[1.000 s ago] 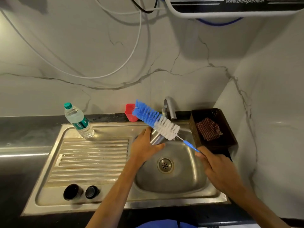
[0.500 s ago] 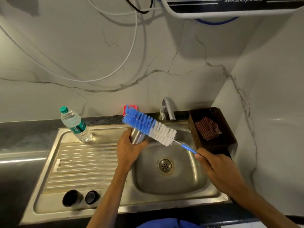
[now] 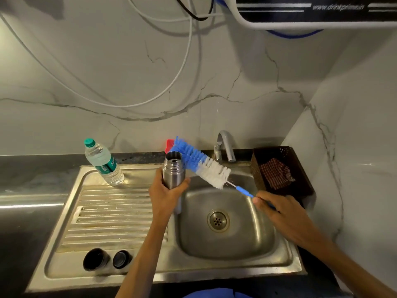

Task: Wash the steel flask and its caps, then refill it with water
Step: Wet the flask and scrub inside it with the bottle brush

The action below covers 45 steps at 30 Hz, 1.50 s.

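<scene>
Steel flask (image 3: 173, 173) upright over the left rim of the sink (image 3: 285, 252) basin, mouth open and uncapped, gripped low on its body by the left hand (image 3: 166, 195), fingers and thumb wrapped round the smooth wall. Bottle brush (image 3: 200, 163) slanted just behind and to the right of the flask's neck, blue bristle end up near the mouth, white bristles lower, thin wire stem running down to a blue handle pinched in the curled fingers of the right hand (image 3: 279, 211). Bristles not yet inside the mouth. Two dark caps (image 3: 107, 259) side by side on the front of the draining board, well apart from the flask, apparently unwashed. Plastic water bottle (image 3: 103, 163) standing at the back left of the drainer; tap (image 3: 224, 146) behind the basin, no water visible from it.

Probably rigid and fairly light while empty, hard to dent, but polished and likely slick once wet or soapy; best held round the mid-body with a full wrap as now, bottom braced toward the palm, never by the threaded neck. Brush bristles soft and springy, stem likely bendy, so best fed straight down the narrow mouth to avoid buckling or flicking water. Caps small, light, easy to drop into the basin
</scene>
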Tool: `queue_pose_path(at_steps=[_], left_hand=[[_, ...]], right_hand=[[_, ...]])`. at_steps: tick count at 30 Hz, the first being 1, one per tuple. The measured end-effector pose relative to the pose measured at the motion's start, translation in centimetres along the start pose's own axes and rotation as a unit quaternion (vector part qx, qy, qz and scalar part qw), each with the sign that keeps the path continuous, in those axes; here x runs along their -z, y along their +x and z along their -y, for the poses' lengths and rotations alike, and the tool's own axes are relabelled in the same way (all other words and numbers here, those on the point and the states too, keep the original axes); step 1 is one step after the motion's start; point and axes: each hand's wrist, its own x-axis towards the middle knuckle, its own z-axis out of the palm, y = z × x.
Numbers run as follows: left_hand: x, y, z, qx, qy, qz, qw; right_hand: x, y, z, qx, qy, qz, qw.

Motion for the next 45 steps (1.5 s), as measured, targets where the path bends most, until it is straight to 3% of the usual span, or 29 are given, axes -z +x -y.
queue_pose_path(at_steps=[2, 6, 10, 15, 17, 21, 28, 30, 33, 37, 41, 45], left_hand=[[0.0, 0.1, 0.2, 0.036, -0.043, 0.028, 0.998], [-1.9, -1.5, 0.9, 0.048, -0.059, 0.165, 0.983], [-1.6, -1.3, 1.5, 0.097, -0.121, 0.092, 0.984], [-2.8, -1.5, 1.2, 0.026, -0.065, 0.169, 0.983], [-3.0, -1.6, 0.8, 0.038, -0.084, 0.124, 0.988], [-3.2, -1.8, -1.5, 0.014, -0.097, -0.04, 0.994], [-4.9, -2.7, -2.5, 0.043, 0.003, -0.1, 0.994], [-4.9, -2.6, -2.0, -0.011, 0.082, -0.098, 0.992], [-4.8, -3.3, -1.6, -0.096, 0.171, -0.057, 0.979], [-2.2, -1.7, -0.9, -0.044, 0.059, -0.018, 0.997], [0.7, -1.0, -0.1, -0.1, 0.063, 0.216, 0.969], [1.4, -1.3, -0.5, -0.09, 0.1, 0.342, 0.93]], right_hand=[[-0.8, -0.4, 0.3, 0.002, 0.006, 0.003, 1.0], [-1.6, 0.1, 1.7, 0.002, 0.01, -0.002, 1.0], [-0.5, -1.5, 2.0, 0.011, 0.004, -0.005, 1.0], [-1.5, -1.4, 3.7, 0.003, 0.039, -0.02, 0.999], [-1.4, -1.7, 4.0, 0.004, 0.042, -0.022, 0.999], [-1.5, -4.1, 4.8, 0.001, 0.064, -0.006, 0.998], [-4.3, -4.4, 5.8, -0.039, 0.128, 0.0, 0.991], [-4.3, -4.4, 5.8, -0.043, 0.145, -0.005, 0.988], [-4.2, -3.9, 5.7, -0.052, 0.146, -0.016, 0.988], [-3.3, -5.1, 4.9, -0.05, 0.164, 0.016, 0.985], [-1.1, -4.6, 3.0, -0.017, 0.095, -0.001, 0.995], [0.8, -2.2, 0.3, 0.048, -0.017, -0.016, 0.999]])
